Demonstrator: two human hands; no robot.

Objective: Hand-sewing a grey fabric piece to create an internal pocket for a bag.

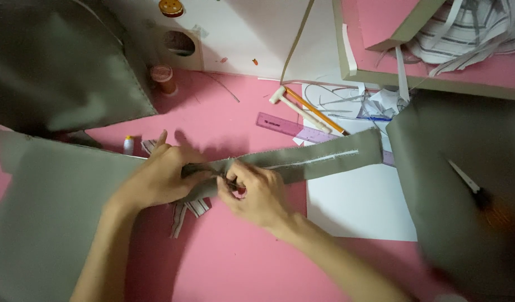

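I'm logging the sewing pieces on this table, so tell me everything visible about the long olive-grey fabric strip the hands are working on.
The fabric strip is a long, narrow band of olive-grey woven cloth lying flat and slightly slanted across the pink tabletop and a white sheet. A pale line runs along its right half. Its right end overlaps a purple ruler. The left hand presses down its left end, while the fingers of the right hand pinch it near the middle. A striped scrap pokes out beneath it.
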